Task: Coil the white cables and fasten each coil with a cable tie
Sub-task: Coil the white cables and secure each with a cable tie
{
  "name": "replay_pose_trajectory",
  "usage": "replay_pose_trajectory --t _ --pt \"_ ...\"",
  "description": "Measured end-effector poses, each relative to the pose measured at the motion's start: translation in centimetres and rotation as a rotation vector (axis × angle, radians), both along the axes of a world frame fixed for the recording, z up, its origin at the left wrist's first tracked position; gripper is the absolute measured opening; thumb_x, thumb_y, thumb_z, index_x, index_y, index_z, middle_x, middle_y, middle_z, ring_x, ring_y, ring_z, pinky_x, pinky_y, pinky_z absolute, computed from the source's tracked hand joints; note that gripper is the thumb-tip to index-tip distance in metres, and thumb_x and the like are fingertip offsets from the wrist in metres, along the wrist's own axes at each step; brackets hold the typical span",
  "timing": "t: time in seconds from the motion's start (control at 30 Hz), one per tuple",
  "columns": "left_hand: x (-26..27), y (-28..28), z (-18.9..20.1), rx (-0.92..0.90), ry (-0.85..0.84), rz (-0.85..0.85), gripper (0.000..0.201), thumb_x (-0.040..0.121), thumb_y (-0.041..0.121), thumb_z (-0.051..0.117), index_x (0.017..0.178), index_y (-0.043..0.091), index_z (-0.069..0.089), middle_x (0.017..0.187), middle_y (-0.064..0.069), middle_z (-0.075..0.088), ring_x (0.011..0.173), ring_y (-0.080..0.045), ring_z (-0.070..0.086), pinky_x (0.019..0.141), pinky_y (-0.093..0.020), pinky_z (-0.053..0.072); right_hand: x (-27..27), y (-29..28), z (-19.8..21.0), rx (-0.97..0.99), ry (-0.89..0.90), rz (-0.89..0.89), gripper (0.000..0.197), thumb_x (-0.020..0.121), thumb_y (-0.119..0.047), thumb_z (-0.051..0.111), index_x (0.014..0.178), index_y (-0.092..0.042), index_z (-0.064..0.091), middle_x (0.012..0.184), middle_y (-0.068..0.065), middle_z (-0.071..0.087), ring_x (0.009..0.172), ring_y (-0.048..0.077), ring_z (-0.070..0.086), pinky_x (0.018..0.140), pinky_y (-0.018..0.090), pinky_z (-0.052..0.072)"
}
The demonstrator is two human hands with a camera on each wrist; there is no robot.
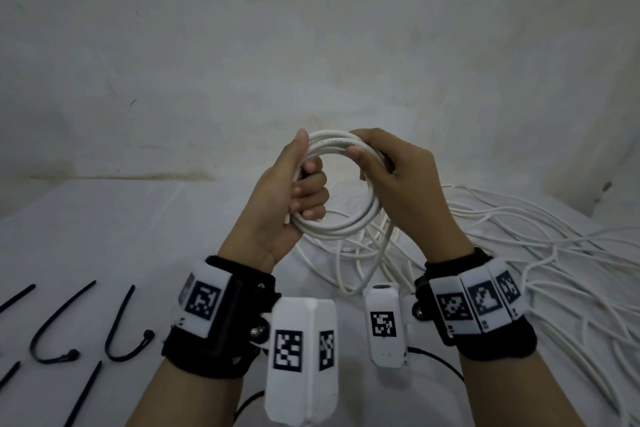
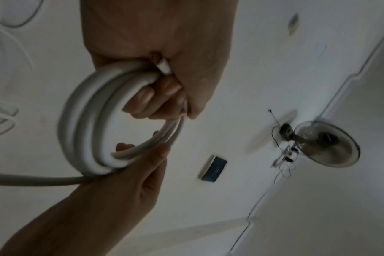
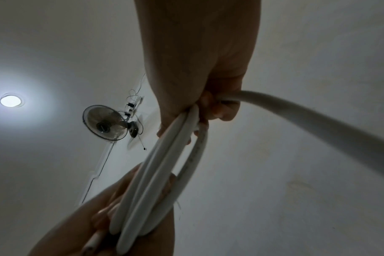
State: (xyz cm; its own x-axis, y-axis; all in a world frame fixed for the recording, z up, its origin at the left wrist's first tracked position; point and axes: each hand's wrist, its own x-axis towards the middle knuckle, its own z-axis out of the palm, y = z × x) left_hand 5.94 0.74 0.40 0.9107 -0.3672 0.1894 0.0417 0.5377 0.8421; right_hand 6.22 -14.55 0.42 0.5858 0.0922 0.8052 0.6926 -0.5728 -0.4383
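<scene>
A coil of white cable with several turns is held upright above the table between both hands. My left hand grips its left side, fingers curled through the ring, thumb along the top. My right hand pinches the top right of the coil and holds the loose run of cable that leads off it. A cable end pokes out by my left palm. The same coil runs between both hands in the right wrist view. Black cable ties lie on the table at the lower left.
A loose tangle of white cable spreads over the white table to the right and under the hands. A grey wall stands close behind. A wall fan and a ceiling light show in the wrist views.
</scene>
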Motion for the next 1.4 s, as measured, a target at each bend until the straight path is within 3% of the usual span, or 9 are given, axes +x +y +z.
replay_pose_trajectory --t 0.13,0.3,0.43,0.57,0.8,0.93,1.03,1.17,1.4 --pt "0.2 0.0 0.1 -0.087 0.023 0.116 0.042 0.099 0.039 0.035 0.063 0.018 0.032 0.038 0.009 0.022 0.03 -0.003 0.019 0.032 -0.016 0.022 0.3 -0.8 -0.2 0.1 0.134 0.031 0.018 0.098 -0.03 0.048 0.093 -0.027 0.065 0.058 -0.015 0.053 0.05 0.004 0.045 0.051 0.02 0.037" --pt "1.1 1.8 0.2 -0.192 0.038 0.222 0.042 0.099 0.04 0.037 0.063 0.019 0.033 0.039 0.009 0.024 0.031 -0.003 0.02 0.032 -0.016 0.023 0.7 -2.5 -0.3 0.141 0.29 0.046 0.015 0.097 -0.017 0.051 0.095 -0.029 0.061 0.06 -0.008 0.046 0.045 0.012 0.04 0.044 0.026 0.04" --pt "1.6 2.5 0.2 -0.215 0.038 0.285 0.042 0.099 0.04 0.038 0.064 0.019 0.034 0.04 0.009 0.024 0.031 -0.004 0.02 0.033 -0.016 0.023 0.4 -3.2 0.0 0.077 0.336 0.031 0.016 0.095 -0.017 0.053 0.095 -0.031 0.059 0.068 -0.005 0.049 0.041 0.011 0.041 0.042 0.022 0.041" --pt "1.7 2.5 0.1 -0.188 0.016 0.345 0.041 0.1 0.039 0.038 0.065 0.018 0.034 0.041 0.009 0.025 0.032 -0.004 0.02 0.034 -0.016 0.024 0.2 -3.3 0.3 0.029 0.327 -0.021 0.014 0.096 -0.018 0.051 0.094 -0.03 0.059 0.061 -0.006 0.047 0.04 0.004 0.042 0.043 0.014 0.037" --pt "2.0 3.1 0.2 -0.198 0.015 0.504 0.041 0.1 0.039 0.038 0.065 0.017 0.036 0.042 0.008 0.027 0.033 -0.006 0.022 0.035 -0.017 0.026 -0.6 -3.7 0.3 -0.128 0.553 0.081 0.025 0.096 -0.015 0.05 0.11 -0.033 0.059 0.068 -0.001 0.053 0.046 0.006 0.046 0.05 0.021 0.047" --pt "2.1 3.9 0.1 -0.225 0.025 0.579 0.041 0.1 0.039 0.039 0.065 0.018 0.037 0.043 0.007 0.027 0.035 -0.007 0.023 0.036 -0.017 0.027 -0.5 -5.0 0.6 -0.061 0.465 -0.051 0.018 0.096 -0.012 0.049 0.098 -0.027 0.061 0.067 0.0 0.051 0.05 0.001 0.048 0.051 0.025 0.046" --pt "2.2 4.0 0.0 -0.23 0.024 0.625 0.04 0.1 0.039 0.039 0.066 0.017 0.038 0.043 0.007 0.028 0.036 -0.007 0.023 0.037 -0.018 0.028 -0.6 -5.4 0.8 -0.103 0.356 -0.107 0.017 0.095 -0.013 0.052 0.095 -0.026 0.063 0.068 -0.001 0.052 0.051 0.001 0.046 0.054 0.015 0.037" --pt "2.3 3.7 -0.2 -0.21 -0.003 0.69 0.039 0.1 0.038 0.039 0.067 0.017 0.038 0.044 0.006 0.029 0.037 -0.008 0.024 0.039 -0.019 0.029 -1.5 -3.9 1.5 -0.337 0.261 -0.059 0.02 0.088 -0.008 0.063 0.092 -0.026 0.07 0.078 -0.007 0.053 0.068 -0.005 0.051 0.063 0.007 0.036" --pt "2.0 2.4 -0.5 -0.029 -0.132 0.763 0.039 0.101 0.035 0.039 0.066 0.017 0.038 0.045 0.008 0.033 0.041 -0.008 0.028 0.045 -0.023 0.032 -3.2 -0.2 2.2 -0.537 0.171 0.109 0.015 0.083 -0.012 0.069 0.092 -0.023 0.076 0.08 -0.016 0.052 0.07 -0.001 0.048 0.066 0.007 0.035"
